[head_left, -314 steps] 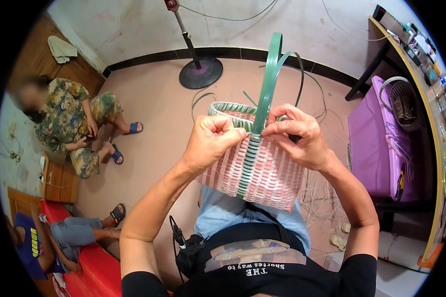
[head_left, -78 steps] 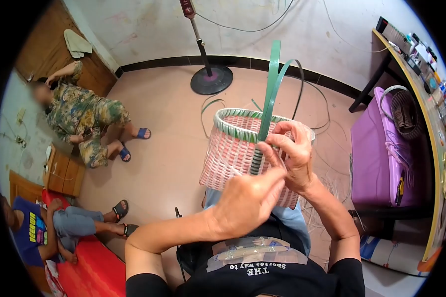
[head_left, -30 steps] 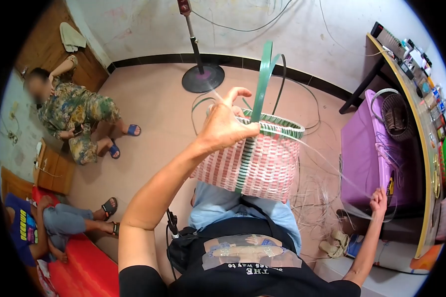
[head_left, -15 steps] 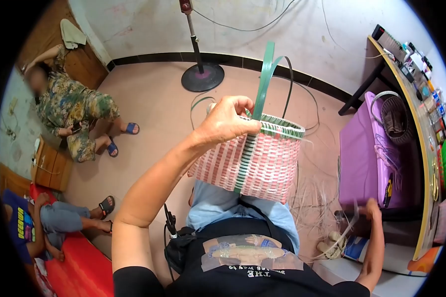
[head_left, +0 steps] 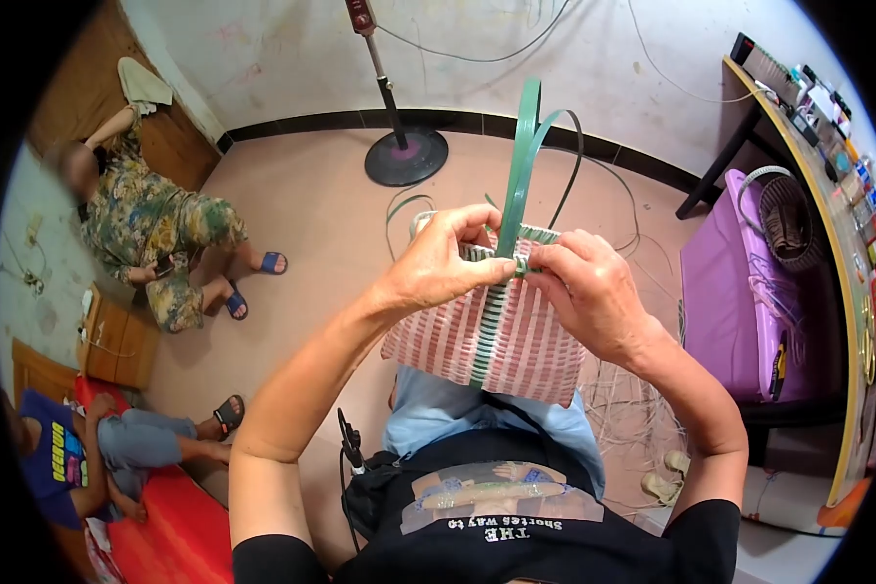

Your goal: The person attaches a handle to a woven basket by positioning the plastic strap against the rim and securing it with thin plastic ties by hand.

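While the right hand (head_left: 594,292) was out by the purple bin (head_left: 720,292) half a second ago, it's now back at the basket (head_left: 516,336), close beside the left hand (head_left: 445,258); the clear strip it trailed can't be made out now. Judging from that, the long pull has given way to close fingertip work. Left hand hasn't left the green handle (head_left: 521,165), thumb and fingers pinching the rim (head_left: 538,234) at the handle's foot. Right hand has fingertips drawn together, pinching at the rim just right of the handle; whether a strip sits between them, can't tell. Basket is mouth up at the knee edge of the lap (head_left: 545,428). Floor (head_left: 311,253) runs forward to the round stand base (head_left: 406,156) and well out leftward, so reach looks easiest there. Right side likely tighter: loose strips (head_left: 628,409) on the floor, then the bin's left edge, then the desk (head_left: 859,389) edge.
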{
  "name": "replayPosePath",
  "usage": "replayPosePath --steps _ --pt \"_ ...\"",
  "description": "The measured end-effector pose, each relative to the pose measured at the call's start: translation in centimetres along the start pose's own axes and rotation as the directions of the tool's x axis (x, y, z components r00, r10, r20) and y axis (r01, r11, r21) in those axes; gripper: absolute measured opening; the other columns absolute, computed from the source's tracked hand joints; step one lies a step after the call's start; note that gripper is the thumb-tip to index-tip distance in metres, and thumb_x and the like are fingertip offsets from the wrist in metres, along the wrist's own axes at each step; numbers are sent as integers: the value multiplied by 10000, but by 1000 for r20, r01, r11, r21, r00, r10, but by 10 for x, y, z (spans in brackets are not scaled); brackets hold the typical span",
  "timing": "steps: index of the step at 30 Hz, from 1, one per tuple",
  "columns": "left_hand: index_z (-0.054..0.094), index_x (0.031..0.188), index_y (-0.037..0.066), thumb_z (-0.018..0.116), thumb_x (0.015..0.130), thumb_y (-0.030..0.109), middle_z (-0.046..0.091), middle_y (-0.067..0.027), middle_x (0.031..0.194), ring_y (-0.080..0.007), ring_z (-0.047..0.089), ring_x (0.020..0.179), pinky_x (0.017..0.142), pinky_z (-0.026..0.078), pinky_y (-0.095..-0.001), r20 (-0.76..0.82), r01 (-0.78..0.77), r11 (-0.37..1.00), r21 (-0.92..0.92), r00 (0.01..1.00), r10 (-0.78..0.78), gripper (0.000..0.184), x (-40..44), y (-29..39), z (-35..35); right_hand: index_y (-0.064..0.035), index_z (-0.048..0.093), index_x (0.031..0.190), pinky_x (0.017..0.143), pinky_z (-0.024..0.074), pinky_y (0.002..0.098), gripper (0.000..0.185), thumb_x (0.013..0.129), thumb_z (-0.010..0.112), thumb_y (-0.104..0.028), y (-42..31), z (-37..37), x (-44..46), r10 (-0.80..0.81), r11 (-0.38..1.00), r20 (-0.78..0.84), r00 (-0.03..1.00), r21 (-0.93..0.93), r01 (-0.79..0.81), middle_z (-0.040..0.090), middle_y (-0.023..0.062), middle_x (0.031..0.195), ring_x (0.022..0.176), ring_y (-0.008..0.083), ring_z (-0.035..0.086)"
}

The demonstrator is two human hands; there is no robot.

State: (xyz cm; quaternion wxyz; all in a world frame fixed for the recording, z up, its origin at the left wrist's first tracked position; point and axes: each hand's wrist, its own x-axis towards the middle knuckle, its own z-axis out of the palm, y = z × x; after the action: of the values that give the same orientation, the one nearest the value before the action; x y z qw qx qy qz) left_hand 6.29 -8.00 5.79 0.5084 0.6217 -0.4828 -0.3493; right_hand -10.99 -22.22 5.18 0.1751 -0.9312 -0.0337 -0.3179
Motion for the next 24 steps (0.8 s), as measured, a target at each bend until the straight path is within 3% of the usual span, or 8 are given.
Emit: replayPosePath --steps 5,8,9,12,17,20,24 --pt "654 1060 16 784 845 190 634 -7 874 -82 588 796 730 484 -252 -1 -5 1000 -15 1000 5 306 0 -2 -1 -36 612 930 703 485 419 184 778 717 -31 0 4 -2 40 999 -18 999 8 -40 580 111 856 811 300 592" --pt "645 1009 0 794 798 142 616 -27 870 -102 580 807 717 485 -290 -63 -118 979 168 990 130 294 3 -9 1 -28 609 935 704 493 413 190 778 717 -26 -1 1 -2 55 998 -36 998 7 -55 580 118 870 820 300 590" --pt "630 991 1 770 798 148 599 -61 886 -159 575 850 765 474 -336 -68 -175 959 223 978 195 281 4 -10 3 -24 604 941 707 494 415 199 777 718 -26 -1 0 -2 56 998 -19 998 -13 -56 579 120 874 823 302 590" --pt "611 956 4 734 810 147 586 -92 876 -218 562 877 800 454 -369 -27 -242 854 461 958 286 239 5 -7 4 -14 586 955 717 499 421 220 776 715 -21 0 0 -4 45 998 12 999 -50 -45 576 127 886 829 309 590" --pt "621 1023 -2 699 858 146 578 -75 904 -177 533 882 804 459 -338 2 -266 886 380 958 286 234 6 -9 7 -5 546 932 727 510 419 183 788 659 0 6 -8 -7 2 1000 69 998 13 -3 571 141 894 840 320 590" --pt "623 1031 -7 702 861 145 572 -62 913 -159 544 881 801 469 -326 -16 -232 916 326 968 251 241 7 -8 7 0 531 913 725 512 424 141 799 613 4 12 -13 -12 -43 995 120 992 -82 53 564 157 901 854 326 589" --pt "633 1041 -11 721 849 145 560 -51 925 -142 554 869 798 479 -311 -10 -174 946 273 983 184 263 8 -4 7 4 551 919 741 512 445 126 801 594 6 11 -17 -13 31 993 174 984 -117 -11 566 174 896 856 349 597"
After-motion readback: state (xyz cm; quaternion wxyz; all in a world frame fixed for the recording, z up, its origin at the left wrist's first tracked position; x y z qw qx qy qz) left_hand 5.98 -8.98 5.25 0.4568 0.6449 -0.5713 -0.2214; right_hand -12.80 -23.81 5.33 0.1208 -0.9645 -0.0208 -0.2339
